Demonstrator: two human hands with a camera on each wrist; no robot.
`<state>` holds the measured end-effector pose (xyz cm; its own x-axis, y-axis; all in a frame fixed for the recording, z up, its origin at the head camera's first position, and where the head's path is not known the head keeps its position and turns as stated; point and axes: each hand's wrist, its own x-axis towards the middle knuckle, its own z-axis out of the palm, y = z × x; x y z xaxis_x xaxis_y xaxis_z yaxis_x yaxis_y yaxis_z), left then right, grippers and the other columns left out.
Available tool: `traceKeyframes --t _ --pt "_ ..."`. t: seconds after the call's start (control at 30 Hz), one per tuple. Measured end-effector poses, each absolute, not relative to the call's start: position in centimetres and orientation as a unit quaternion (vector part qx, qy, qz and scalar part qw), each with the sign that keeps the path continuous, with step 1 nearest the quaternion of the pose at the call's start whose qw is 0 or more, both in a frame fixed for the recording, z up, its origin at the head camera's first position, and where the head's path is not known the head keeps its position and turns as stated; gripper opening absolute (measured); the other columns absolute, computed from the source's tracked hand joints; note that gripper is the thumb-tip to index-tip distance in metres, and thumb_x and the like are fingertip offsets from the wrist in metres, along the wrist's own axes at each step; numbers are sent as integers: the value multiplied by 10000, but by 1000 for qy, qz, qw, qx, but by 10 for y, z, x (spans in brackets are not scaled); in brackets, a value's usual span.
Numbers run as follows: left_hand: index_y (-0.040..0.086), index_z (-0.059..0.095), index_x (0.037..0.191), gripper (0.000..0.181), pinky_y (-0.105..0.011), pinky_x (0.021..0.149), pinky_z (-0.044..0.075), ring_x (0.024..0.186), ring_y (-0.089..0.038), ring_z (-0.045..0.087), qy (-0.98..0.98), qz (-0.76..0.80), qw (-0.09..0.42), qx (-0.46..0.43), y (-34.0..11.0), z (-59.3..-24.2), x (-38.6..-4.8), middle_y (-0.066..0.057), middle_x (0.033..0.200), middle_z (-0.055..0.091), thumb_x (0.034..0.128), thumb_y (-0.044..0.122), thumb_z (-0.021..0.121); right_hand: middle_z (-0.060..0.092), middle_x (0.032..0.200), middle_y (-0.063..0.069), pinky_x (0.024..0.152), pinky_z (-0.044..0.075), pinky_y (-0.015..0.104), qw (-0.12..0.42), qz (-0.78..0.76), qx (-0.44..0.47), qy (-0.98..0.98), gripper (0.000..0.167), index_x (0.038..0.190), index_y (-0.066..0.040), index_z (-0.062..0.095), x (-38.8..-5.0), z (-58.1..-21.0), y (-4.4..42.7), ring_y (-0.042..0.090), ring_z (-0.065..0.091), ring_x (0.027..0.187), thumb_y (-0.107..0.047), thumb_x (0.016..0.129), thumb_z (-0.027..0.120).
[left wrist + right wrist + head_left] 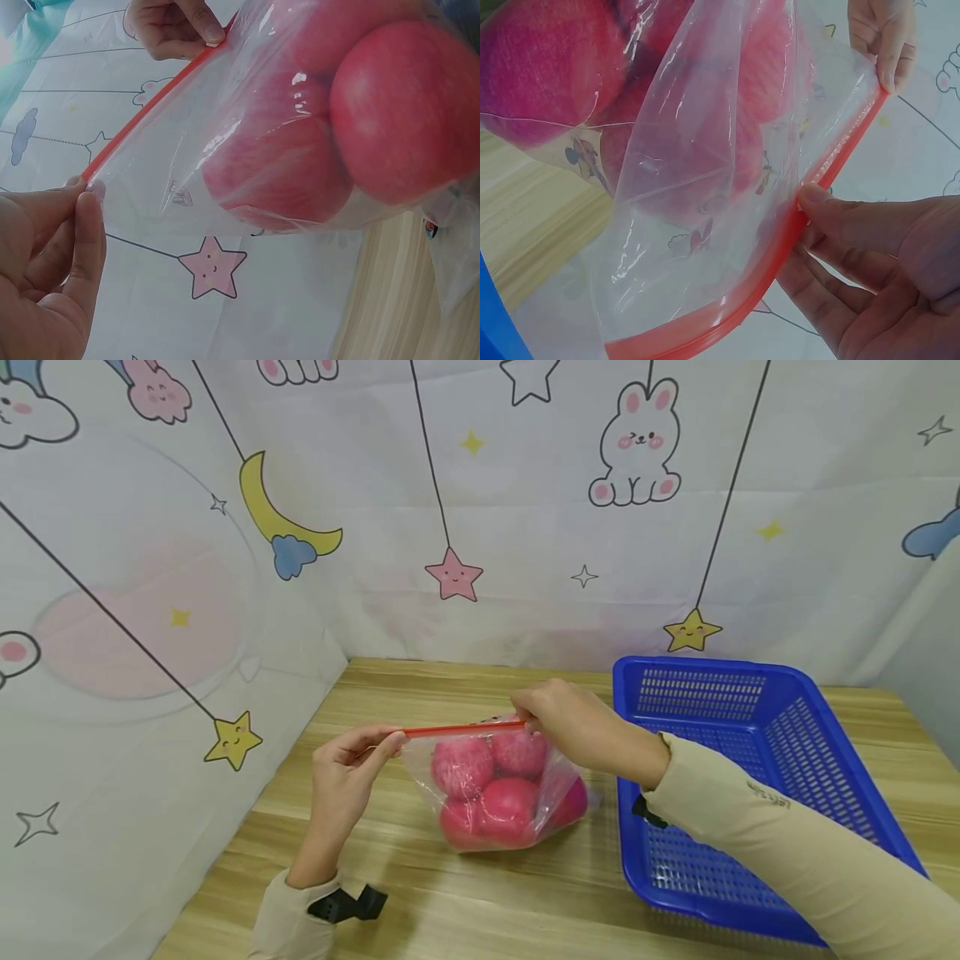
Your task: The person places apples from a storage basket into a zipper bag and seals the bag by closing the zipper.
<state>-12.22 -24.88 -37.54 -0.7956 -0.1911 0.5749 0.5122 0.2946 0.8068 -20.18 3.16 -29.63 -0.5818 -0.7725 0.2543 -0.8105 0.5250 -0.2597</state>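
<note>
A clear zip bag [551, 777] with a red zip strip [457, 730] stands on the wooden table, holding several pinkish-red apples [510, 810]. My left hand [348, 777] pinches the left end of the strip between thumb and fingers. Further right along it, my right hand [570, 722] pinches the strip with thumb and index finger, as the right wrist view shows the hand [885, 262] closely. Past those fingers a length of red strip [720, 319] bends away, hanging loose. The left wrist view has the strip [150, 112] stretched straight between both hands.
To the right stands a blue plastic basket [630, 860], with my right forearm reaching over it. A white cloth [525, 618] printed with cartoon stars and rabbits hangs behind and left of the wooden table [450, 910].
</note>
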Motion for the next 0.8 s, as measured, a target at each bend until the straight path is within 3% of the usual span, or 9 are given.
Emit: traceKeyframes --t 0.23,0.53,0.8 --pt "-69 732 949 75 -232 698 578 727 -97 694 -749 -581 299 -107 -249 -375 -122 -78 867 734 879 -58 708 614 749 5 613 505 272 56 187 453 -870 189 802 -84 604 -202 -297 35 133 556 693 31 854 744" --pt "-81 730 936 71 -234 686 580 718 -92 695 -745 -586 300 -105 -249 -376 -122 -66 850 735 869 -80 708 556 698 0 584 457 266 64 198 461 -863 232 767 -86 571 -203 -300 38 135 509 663 51 854 737" --pt "-65 740 929 85 -237 677 580 712 -101 695 -745 -587 303 -97 -248 -376 -121 -61 843 735 863 -103 702 612 742 -4 621 508 283 53 195 447 -871 179 806 -81 611 -204 -300 39 144 563 694 36 861 735"
